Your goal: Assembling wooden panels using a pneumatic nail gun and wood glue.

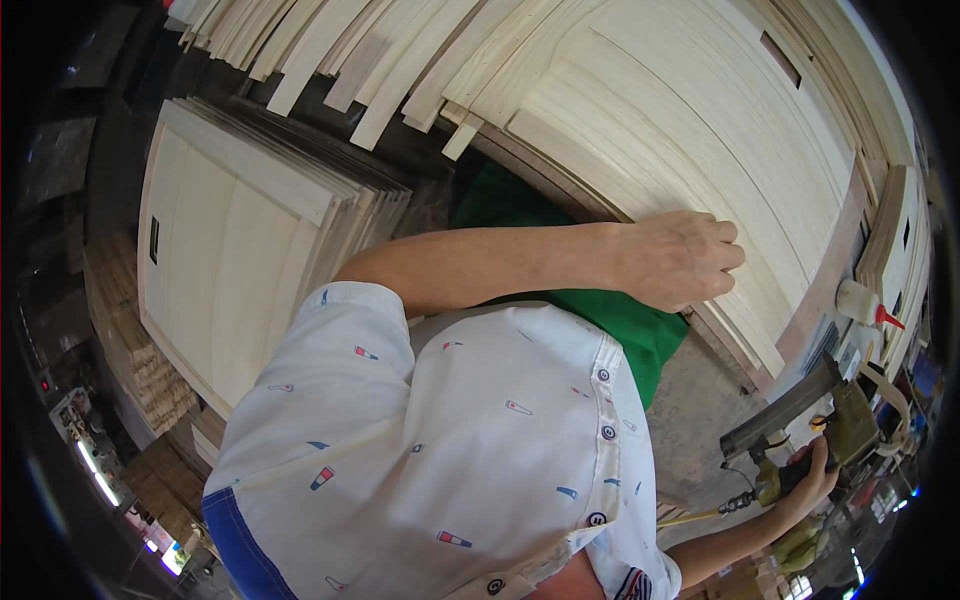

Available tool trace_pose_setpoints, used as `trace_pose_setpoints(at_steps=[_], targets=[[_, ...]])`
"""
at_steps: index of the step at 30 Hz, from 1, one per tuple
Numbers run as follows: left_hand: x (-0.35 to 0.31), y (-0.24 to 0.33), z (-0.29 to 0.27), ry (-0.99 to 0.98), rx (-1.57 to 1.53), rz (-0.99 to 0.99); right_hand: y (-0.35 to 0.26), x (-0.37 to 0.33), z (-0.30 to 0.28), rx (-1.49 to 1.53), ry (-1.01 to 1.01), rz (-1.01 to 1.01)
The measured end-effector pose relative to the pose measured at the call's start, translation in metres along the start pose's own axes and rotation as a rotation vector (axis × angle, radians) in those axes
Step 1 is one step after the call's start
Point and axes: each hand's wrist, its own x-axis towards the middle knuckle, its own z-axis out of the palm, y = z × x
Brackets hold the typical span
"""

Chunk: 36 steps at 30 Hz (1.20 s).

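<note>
A pale wooden panel [680, 130] with a dark rectangular slot lies on the workbench in front of me. Across its near edge my left hand [685, 260] rests closed, knuckles up, over the narrow border strip [745, 340]. Its fingertips are hidden, so what they pinch, if anything, does not show. Out at the lower right, my right hand [812, 475] is wrapped round the handle of a nail gun [850, 425], held apart from the panel. A yellow air hose [690, 518] joins the nail gun through a metal coupling.
Several loose wooden strips [390, 80] overhang the bench at the far left. A stack of slotted panels [230, 250] leans to my left. A white glue bottle [857, 300] with a red tip lies at the right, near more wooden panels [895, 235]. Green cloth [655, 345] hangs before me.
</note>
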Motion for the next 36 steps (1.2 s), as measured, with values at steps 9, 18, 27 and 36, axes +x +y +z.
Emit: trace_pose_setpoints(at_steps=[9,18,27,36], targets=[[-0.002,-0.002,0.012,0.01,-0.077,0.013,0.001,-0.012,-0.015,-0.061,0.083,0.065],[0.0,-0.01,-0.006,-0.141,-0.198,-0.128,-0.03,-0.029,0.016,-0.085,0.032,0.082],[0.004,-0.013,0.0,-0.225,-0.173,-0.125,-0.022,-0.044,0.012,-0.013,-0.074,0.146],[0.008,-0.011,0.0,-0.256,-0.139,-0.101,-0.025,-0.043,0.022,-0.034,-0.189,0.134]])
